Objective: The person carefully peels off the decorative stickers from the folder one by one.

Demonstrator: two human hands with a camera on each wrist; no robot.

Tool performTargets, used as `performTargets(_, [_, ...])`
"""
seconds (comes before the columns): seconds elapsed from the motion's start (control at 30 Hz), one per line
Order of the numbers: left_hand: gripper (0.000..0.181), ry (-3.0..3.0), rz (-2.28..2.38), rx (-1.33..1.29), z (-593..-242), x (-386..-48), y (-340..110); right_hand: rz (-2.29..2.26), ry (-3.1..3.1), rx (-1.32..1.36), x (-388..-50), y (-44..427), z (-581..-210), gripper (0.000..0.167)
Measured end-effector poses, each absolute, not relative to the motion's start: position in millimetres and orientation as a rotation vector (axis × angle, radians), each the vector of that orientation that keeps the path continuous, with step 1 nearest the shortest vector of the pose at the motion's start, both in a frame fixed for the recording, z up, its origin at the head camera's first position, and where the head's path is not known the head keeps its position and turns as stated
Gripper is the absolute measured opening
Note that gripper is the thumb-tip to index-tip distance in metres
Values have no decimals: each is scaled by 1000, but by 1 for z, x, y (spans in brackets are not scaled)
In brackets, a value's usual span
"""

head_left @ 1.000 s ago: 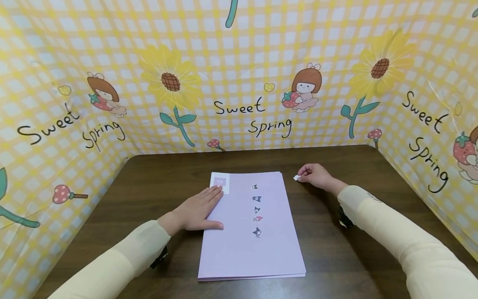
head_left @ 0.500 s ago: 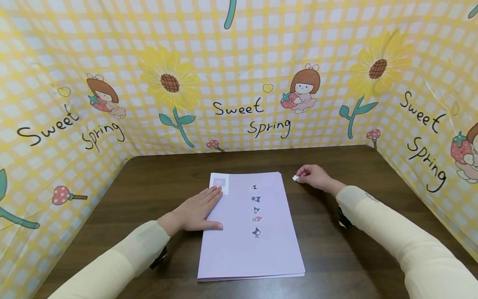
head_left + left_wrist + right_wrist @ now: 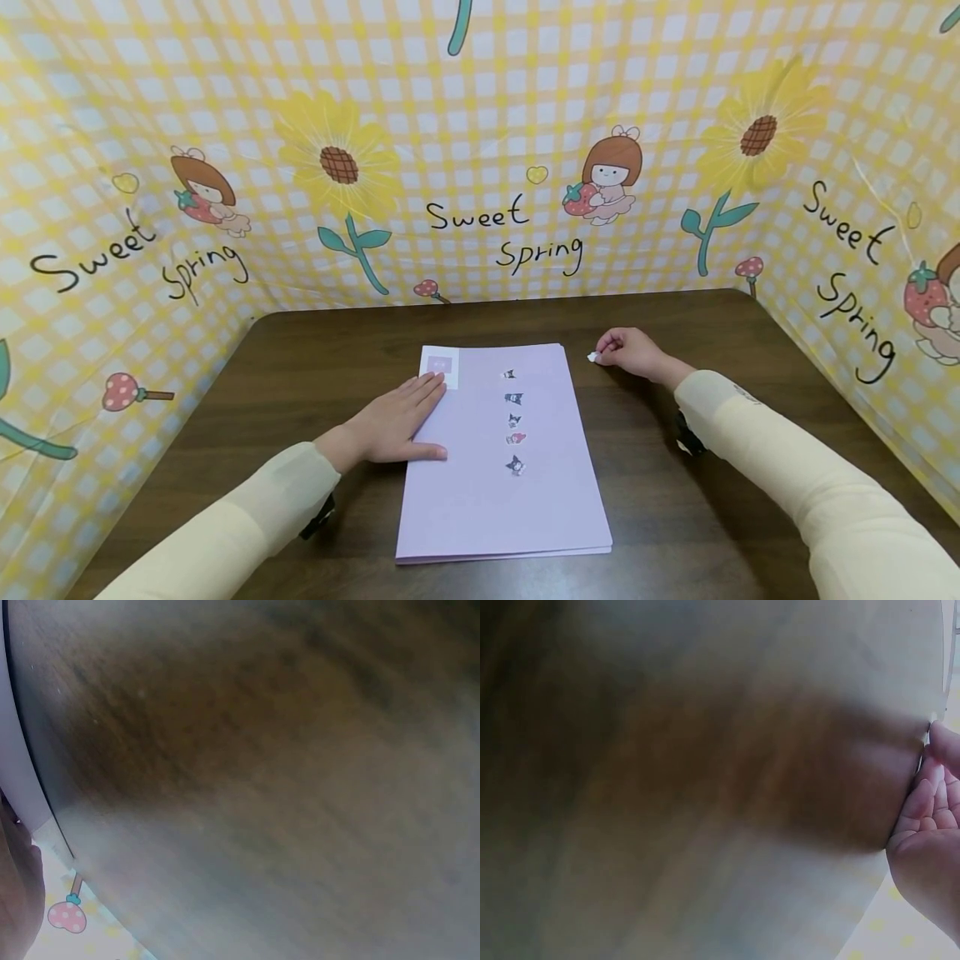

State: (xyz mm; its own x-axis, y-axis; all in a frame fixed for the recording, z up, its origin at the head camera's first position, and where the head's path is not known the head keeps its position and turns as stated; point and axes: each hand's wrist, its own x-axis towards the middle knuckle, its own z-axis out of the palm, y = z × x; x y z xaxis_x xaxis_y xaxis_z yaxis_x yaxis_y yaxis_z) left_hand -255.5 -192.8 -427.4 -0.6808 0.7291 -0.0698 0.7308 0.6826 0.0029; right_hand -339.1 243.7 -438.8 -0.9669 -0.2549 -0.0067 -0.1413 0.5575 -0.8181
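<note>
Cloth [image 3: 480,108] behind table [image 3: 330,362]; left hand [image 3: 397,422] overlaps white label [image 3: 440,365].

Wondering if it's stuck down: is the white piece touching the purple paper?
Apart: the head view shows brown table between the white piece and the right edge of the purple paper.

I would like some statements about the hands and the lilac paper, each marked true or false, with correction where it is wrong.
1. The left hand rests on the left edge of the lilac paper. True.
2. The right hand pinches a small white piece. True.
3. That piece lies on the paper. False: it is held to the right of the paper.
4. Five small pictures form a column on the paper. True.
5. The lowest one is pink. False: a grey picture lies below the pink picture.
</note>
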Motion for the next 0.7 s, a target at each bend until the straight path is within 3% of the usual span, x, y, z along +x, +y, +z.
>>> performTargets(0.7, [106, 2814, -23, 1228, -426, -254, -193, -1440, 2601, -276, -341, 245, -431, 18])
